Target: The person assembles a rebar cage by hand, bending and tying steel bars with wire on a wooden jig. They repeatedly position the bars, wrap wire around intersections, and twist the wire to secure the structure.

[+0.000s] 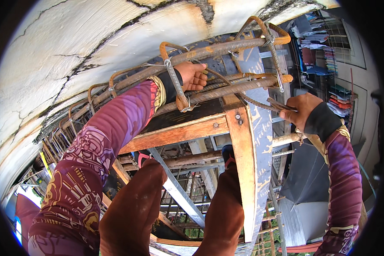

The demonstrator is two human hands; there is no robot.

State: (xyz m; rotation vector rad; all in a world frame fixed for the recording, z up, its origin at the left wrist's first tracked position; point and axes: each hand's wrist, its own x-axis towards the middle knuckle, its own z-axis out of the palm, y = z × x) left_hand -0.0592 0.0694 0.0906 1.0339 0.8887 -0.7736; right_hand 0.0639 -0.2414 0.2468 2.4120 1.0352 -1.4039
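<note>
A cage of rusty ribbed rebar, with bent stirrups tied on by wire, runs along a cracked wall. My left hand reaches inside the cage between its long bars, fingers curled and thumb against a thin bent steel bar. Whether those fingers grip anything is hidden. That thin bar slants down to the right across the cage. At its right end my right hand is closed around it, with two bar ends projecting from the fingers, outside the cage.
Under the cage is a wooden formwork frame with a dark printed panel. My feet stand among poles and a metal brace, high above the ground. The cracked wall borders the left. Clothes hang at the right, above dark sheeting.
</note>
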